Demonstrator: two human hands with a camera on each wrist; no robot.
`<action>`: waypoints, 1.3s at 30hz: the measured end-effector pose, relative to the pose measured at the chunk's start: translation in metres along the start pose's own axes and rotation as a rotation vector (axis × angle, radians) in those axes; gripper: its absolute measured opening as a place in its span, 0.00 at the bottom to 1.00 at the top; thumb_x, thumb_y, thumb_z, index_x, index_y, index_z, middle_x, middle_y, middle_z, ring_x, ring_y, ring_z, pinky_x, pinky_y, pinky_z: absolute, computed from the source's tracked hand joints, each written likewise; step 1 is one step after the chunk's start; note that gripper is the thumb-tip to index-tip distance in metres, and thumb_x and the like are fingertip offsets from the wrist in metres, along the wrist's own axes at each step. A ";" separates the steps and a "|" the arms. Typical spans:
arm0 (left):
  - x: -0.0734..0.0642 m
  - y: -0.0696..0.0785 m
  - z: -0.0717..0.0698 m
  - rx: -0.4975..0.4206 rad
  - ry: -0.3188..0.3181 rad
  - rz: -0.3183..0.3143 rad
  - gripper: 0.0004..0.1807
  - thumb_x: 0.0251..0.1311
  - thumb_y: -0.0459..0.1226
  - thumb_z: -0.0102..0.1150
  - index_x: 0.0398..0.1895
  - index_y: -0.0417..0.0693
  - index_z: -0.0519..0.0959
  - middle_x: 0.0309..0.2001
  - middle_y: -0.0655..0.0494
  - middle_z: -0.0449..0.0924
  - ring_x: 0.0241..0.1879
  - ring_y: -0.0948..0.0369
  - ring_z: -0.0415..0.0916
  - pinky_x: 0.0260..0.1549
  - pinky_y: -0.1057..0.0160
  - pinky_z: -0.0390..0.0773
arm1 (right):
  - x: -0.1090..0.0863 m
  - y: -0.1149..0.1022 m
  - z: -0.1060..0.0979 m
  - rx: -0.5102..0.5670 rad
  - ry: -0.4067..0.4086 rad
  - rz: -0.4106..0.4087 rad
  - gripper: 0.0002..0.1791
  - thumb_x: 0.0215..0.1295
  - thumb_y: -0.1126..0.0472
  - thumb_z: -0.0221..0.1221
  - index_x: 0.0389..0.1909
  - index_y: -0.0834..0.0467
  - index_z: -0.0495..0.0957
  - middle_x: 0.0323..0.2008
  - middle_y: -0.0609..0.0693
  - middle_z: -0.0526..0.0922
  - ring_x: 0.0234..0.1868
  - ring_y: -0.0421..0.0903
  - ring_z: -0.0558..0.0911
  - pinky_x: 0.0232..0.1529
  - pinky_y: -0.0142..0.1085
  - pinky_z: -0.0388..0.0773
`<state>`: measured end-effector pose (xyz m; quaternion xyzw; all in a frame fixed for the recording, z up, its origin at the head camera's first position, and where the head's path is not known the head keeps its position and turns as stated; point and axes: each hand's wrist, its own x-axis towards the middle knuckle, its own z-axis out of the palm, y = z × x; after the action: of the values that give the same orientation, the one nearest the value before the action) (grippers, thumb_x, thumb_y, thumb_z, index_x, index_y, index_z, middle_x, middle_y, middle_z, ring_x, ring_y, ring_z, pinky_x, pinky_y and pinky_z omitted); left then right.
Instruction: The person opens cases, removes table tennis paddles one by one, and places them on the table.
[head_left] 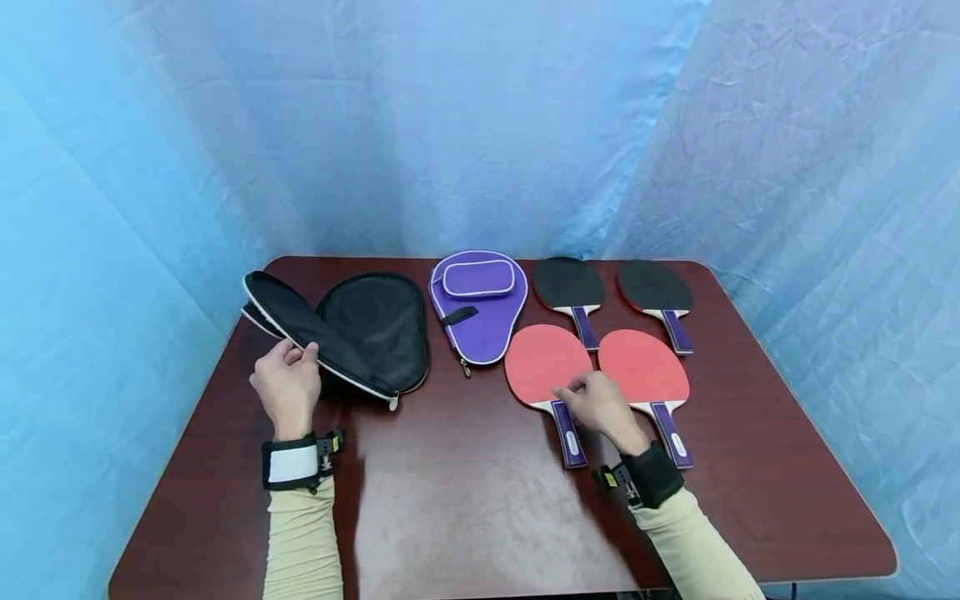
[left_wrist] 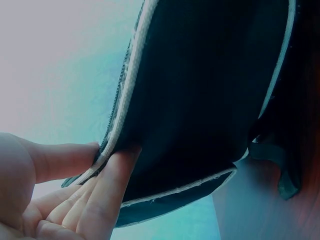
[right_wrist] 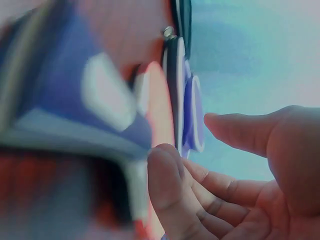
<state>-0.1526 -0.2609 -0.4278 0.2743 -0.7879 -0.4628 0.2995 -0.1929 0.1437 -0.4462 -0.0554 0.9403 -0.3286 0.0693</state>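
At the left of the head view, a table tennis paddle case lies spread with its black inside showing. My left hand pinches the white-piped, zippered edge of its raised flap, thumb on one side and fingers on the other. In the left wrist view that hand grips the piping beside the dark lining. My right hand hovers over a red-faced paddle near its purple handle. The right wrist view shows this hand with thumb and fingers apart, nothing between them.
A purple case with a small pocket lies shut at the middle. Another red-faced paddle lies to the right, overlapped by the right hand. Two black-faced paddles lie behind. Blue curtains surround the brown table.
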 end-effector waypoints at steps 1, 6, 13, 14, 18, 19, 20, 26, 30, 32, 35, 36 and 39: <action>0.000 0.000 -0.001 0.001 0.002 0.000 0.15 0.66 0.36 0.60 0.51 0.37 0.84 0.44 0.36 0.85 0.44 0.44 0.84 0.47 0.45 0.80 | 0.003 -0.005 0.000 -0.001 -0.004 -0.019 0.17 0.68 0.52 0.62 0.29 0.62 0.83 0.15 0.47 0.74 0.18 0.43 0.76 0.21 0.35 0.69; -0.001 -0.001 -0.006 0.011 0.011 0.006 0.14 0.66 0.37 0.60 0.49 0.37 0.84 0.43 0.36 0.86 0.44 0.44 0.84 0.46 0.45 0.81 | 0.022 -0.038 0.003 -0.008 -0.042 -0.157 0.16 0.67 0.54 0.62 0.26 0.62 0.83 0.12 0.45 0.69 0.16 0.42 0.72 0.20 0.33 0.65; -0.002 -0.002 -0.003 0.049 0.013 0.015 0.12 0.66 0.38 0.61 0.43 0.37 0.85 0.41 0.37 0.86 0.44 0.43 0.82 0.48 0.45 0.78 | 0.043 -0.099 0.013 -0.038 -0.066 -0.347 0.12 0.67 0.54 0.63 0.27 0.58 0.84 0.19 0.47 0.79 0.20 0.40 0.75 0.24 0.33 0.71; -0.002 -0.002 -0.002 0.049 0.011 0.024 0.11 0.66 0.37 0.61 0.42 0.37 0.85 0.40 0.37 0.86 0.43 0.42 0.82 0.48 0.45 0.78 | 0.045 -0.109 0.017 -0.043 -0.069 -0.380 0.12 0.66 0.55 0.64 0.28 0.58 0.84 0.21 0.48 0.81 0.21 0.40 0.76 0.24 0.33 0.72; -0.005 -0.003 0.003 0.059 -0.003 0.055 0.11 0.65 0.37 0.62 0.37 0.37 0.85 0.37 0.38 0.87 0.38 0.43 0.82 0.45 0.45 0.78 | 0.050 -0.145 0.034 -0.066 -0.122 -0.510 0.09 0.66 0.56 0.64 0.30 0.57 0.84 0.24 0.47 0.85 0.23 0.38 0.79 0.28 0.33 0.77; -0.005 -0.002 0.004 0.059 -0.009 0.061 0.10 0.65 0.38 0.62 0.38 0.37 0.85 0.37 0.38 0.87 0.37 0.43 0.82 0.44 0.45 0.79 | 0.051 -0.153 0.039 -0.077 -0.140 -0.543 0.09 0.65 0.56 0.65 0.30 0.57 0.84 0.24 0.47 0.85 0.24 0.38 0.80 0.32 0.32 0.77; -0.006 -0.002 0.005 0.058 -0.014 0.065 0.10 0.65 0.38 0.62 0.38 0.37 0.85 0.37 0.38 0.87 0.36 0.43 0.82 0.43 0.45 0.79 | 0.051 -0.161 0.043 -0.087 -0.158 -0.573 0.09 0.65 0.56 0.65 0.30 0.57 0.84 0.25 0.47 0.85 0.24 0.37 0.80 0.34 0.32 0.77; -0.008 0.003 0.011 0.058 -0.037 0.076 0.11 0.66 0.38 0.62 0.42 0.39 0.85 0.39 0.38 0.87 0.38 0.44 0.83 0.40 0.45 0.80 | 0.054 -0.201 0.075 -0.156 -0.218 -0.698 0.08 0.66 0.57 0.64 0.33 0.58 0.83 0.28 0.47 0.84 0.27 0.39 0.80 0.31 0.30 0.76; -0.007 0.006 0.013 0.070 -0.052 0.080 0.11 0.66 0.38 0.61 0.44 0.39 0.85 0.40 0.38 0.87 0.40 0.43 0.83 0.39 0.45 0.81 | 0.053 -0.214 0.096 -0.226 -0.229 -0.746 0.10 0.68 0.56 0.63 0.39 0.59 0.81 0.30 0.49 0.82 0.27 0.40 0.78 0.28 0.29 0.73; -0.007 0.007 0.014 0.072 -0.057 0.085 0.11 0.66 0.38 0.62 0.44 0.39 0.85 0.40 0.38 0.87 0.39 0.43 0.83 0.39 0.45 0.81 | 0.052 -0.216 0.105 -0.257 -0.228 -0.740 0.10 0.68 0.55 0.63 0.40 0.59 0.80 0.31 0.48 0.80 0.27 0.40 0.76 0.28 0.29 0.72; -0.006 0.008 0.015 0.064 -0.059 0.093 0.11 0.66 0.38 0.62 0.43 0.38 0.85 0.40 0.39 0.87 0.39 0.44 0.84 0.39 0.46 0.82 | 0.053 -0.217 0.114 -0.289 -0.209 -0.726 0.08 0.67 0.56 0.64 0.38 0.58 0.79 0.30 0.48 0.78 0.26 0.41 0.76 0.27 0.29 0.71; -0.006 0.009 0.015 0.058 -0.059 0.094 0.12 0.66 0.37 0.62 0.44 0.38 0.85 0.40 0.39 0.87 0.39 0.45 0.85 0.39 0.46 0.82 | 0.053 -0.218 0.117 -0.297 -0.203 -0.723 0.08 0.67 0.57 0.64 0.36 0.57 0.78 0.29 0.48 0.78 0.26 0.41 0.76 0.27 0.29 0.71; -0.005 0.011 0.016 0.033 -0.064 0.097 0.13 0.66 0.37 0.62 0.47 0.37 0.85 0.41 0.39 0.87 0.39 0.46 0.86 0.40 0.47 0.83 | 0.054 -0.218 0.121 -0.305 -0.192 -0.722 0.07 0.67 0.59 0.63 0.35 0.58 0.78 0.27 0.47 0.76 0.25 0.41 0.76 0.26 0.29 0.70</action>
<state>-0.1623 -0.2437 -0.4254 0.2256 -0.8170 -0.4433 0.2918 -0.2130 -0.1081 -0.4086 -0.4220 0.8877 -0.1821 0.0279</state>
